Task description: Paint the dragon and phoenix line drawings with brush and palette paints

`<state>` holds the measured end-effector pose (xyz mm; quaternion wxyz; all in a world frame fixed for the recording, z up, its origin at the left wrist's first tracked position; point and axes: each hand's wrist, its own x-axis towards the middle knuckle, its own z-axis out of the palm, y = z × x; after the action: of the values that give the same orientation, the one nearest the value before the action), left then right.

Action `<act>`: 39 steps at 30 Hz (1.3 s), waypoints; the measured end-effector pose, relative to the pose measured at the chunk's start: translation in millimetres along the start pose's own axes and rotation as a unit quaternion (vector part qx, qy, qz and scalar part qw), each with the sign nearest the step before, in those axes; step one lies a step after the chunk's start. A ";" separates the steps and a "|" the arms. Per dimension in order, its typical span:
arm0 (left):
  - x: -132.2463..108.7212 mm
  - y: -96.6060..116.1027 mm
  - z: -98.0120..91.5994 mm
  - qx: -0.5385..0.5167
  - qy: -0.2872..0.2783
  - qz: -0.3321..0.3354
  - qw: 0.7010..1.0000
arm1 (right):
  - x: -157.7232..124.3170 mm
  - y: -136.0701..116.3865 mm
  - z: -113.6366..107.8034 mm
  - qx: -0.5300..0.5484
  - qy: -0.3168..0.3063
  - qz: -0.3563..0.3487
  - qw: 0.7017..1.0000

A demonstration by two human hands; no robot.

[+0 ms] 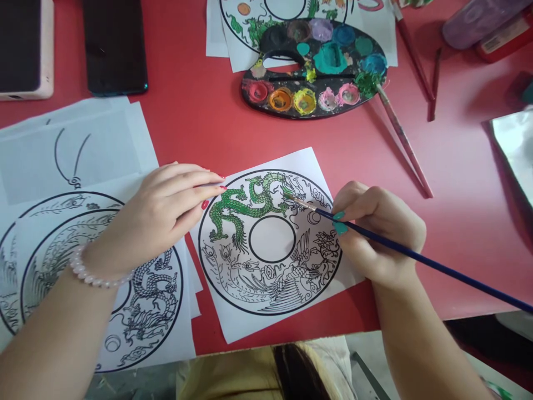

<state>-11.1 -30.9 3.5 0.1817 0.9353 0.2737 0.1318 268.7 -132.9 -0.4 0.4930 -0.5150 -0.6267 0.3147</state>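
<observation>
A white sheet point(237, 328) with a printed ring of a dragon and a phoenix lies at the middle of the table. Most of the dragon point(245, 208) is painted green; the phoenix below is bare line work. My right hand point(377, 230) pinches a thin blue paintbrush point(400, 253), its tip touching the paper near the dragon's head. My left hand point(179, 205), with a beaded bracelet at the wrist, lies flat with fingers stretched, fingertips at the sheet's upper left edge. Under that arm are more printed sheets point(166, 344), uncoloured.
A black palette point(287, 108) with several paint wells stands at the back, over another partly painted sheet point(216, 33). A brush point(403, 139) leans on its right edge. Two more brushes point(412, 53) point(435, 83), bottles point(478, 22), a phone point(114, 44) and a pink-edged device point(45, 53) lie around the red table point(183, 128).
</observation>
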 end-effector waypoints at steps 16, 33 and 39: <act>0.1 0.3 -0.1 0.000 -0.002 -0.009 1.000 | 0.2 -0.2 -0.6 0.014 0.009 -0.001 1.000; 1.3 2.1 -0.2 0.002 -0.007 -0.017 1.000 | -0.3 -0.2 -3.3 0.018 0.006 0.006 1.000; 0.6 1.9 -0.8 0.001 -0.009 -0.021 1.000 | 0.3 -1.1 -3.8 0.028 0.010 0.005 1.000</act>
<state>-9.9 -31.8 5.1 0.1860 0.9307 0.2913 0.1197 271.9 -133.4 1.9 0.5120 -0.5067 -0.6103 0.3296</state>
